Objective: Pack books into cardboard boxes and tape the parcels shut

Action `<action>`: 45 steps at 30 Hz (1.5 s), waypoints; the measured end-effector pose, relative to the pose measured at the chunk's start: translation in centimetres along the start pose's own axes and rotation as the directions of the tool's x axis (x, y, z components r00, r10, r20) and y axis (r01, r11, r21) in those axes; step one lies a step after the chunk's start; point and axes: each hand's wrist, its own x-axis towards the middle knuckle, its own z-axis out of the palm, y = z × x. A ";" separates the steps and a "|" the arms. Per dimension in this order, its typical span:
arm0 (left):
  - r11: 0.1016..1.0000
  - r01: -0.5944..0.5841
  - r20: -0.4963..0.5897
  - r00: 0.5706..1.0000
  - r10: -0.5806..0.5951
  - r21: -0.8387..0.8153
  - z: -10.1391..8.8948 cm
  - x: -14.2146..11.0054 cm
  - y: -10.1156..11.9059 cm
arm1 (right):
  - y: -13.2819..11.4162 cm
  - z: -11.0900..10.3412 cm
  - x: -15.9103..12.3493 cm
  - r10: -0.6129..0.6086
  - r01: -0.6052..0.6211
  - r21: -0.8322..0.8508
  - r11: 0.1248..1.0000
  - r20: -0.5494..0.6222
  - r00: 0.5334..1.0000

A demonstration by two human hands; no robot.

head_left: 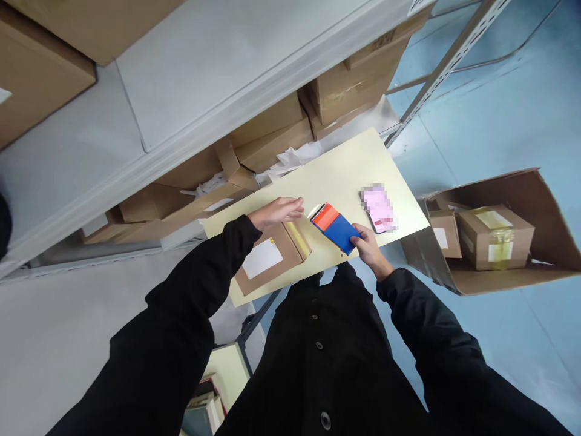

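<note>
Standing at a pale board [327,175], the worker has a blue-and-orange tool [336,231] at twelve o'clock, its blue end gripped by the right hand [367,245], whose fingers cover one corner. A toothed edge [318,211] shows at the orange end; the whitish bit beside it is hard to make out. At eleven, the left hand [279,212] is released, fingers stretched out, near a taped carton [288,257] lying at ten; hand and black sleeve [190,284] hide part of it, and its white label [262,259] is unreadable. A phone [379,208] at one o'clock is blurred into pink blocks. Low at eight, some books [202,415] are partly cut off. Over at three, a large open carton [554,224] holds smaller boxes [494,239]. Farther off, from ten to twelve, storage cartons [270,130] and crumpled white paper [295,156] sit beneath a grey shelf [218,72], which blocks their upper parts. Cut-off boxes [45,66] stand on it at ten.
</note>
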 end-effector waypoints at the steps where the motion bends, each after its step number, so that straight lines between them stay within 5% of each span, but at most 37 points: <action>1: 0.994 0.055 0.095 0.994 -0.047 -0.091 0.3 0.3 0.5 | 0.2 -0.1 -0.3 0.001 -0.002 0.070 0.998 0.012 1.000; 4: 0.971 0.154 0.312 0.946 -0.090 -0.185 0.9 0.9 1.7 | 0.8 -0.1 -0.5 0.007 -0.013 0.165 0.986 0.036 0.999; 7: 0.977 0.180 0.381 0.916 -0.124 -0.113 1.0 1.7 2.3 | 1.1 -0.3 -0.5 0.037 -0.044 0.182 0.982 0.043 0.998; 13: 0.978 0.156 0.243 0.952 -0.187 0.139 0.9 3.8 2.7 | 0.4 -0.1 0.3 0.089 -0.091 0.197 0.976 0.021 0.996; 16: 0.951 0.168 0.174 0.960 -0.217 0.258 0.8 5.2 2.7 | -0.3 0.7 1.2 0.212 -0.204 0.205 0.957 -0.015 0.977; 20: 0.882 0.261 0.132 0.933 -0.335 0.391 -0.5 7.0 2.3 | -0.2 0.7 1.2 0.417 -0.417 0.242 0.876 0.054 0.907; 26: 0.715 0.358 0.090 0.858 -0.505 0.601 -2.9 9.2 1.1 | 2.8 -1.9 -2.5 0.617 -0.618 0.202 0.760 0.077 0.783; 34: 0.322 0.087 0.080 0.878 -0.472 0.943 -1.0 11.9 -0.1 | 4.3 -0.7 -2.8 0.665 -0.677 0.150 0.721 0.124 0.736; 40: 0.314 0.003 0.140 0.891 -0.432 0.949 0.1 12.5 0.2 | 4.9 -0.5 -3.6 0.663 -0.681 0.146 0.718 0.156 0.732; 45: 0.182 -0.062 0.141 0.879 -0.456 0.981 1.1 12.3 0.5 | 5.1 -0.5 -4.2 0.661 -0.676 0.142 0.723 0.138 0.737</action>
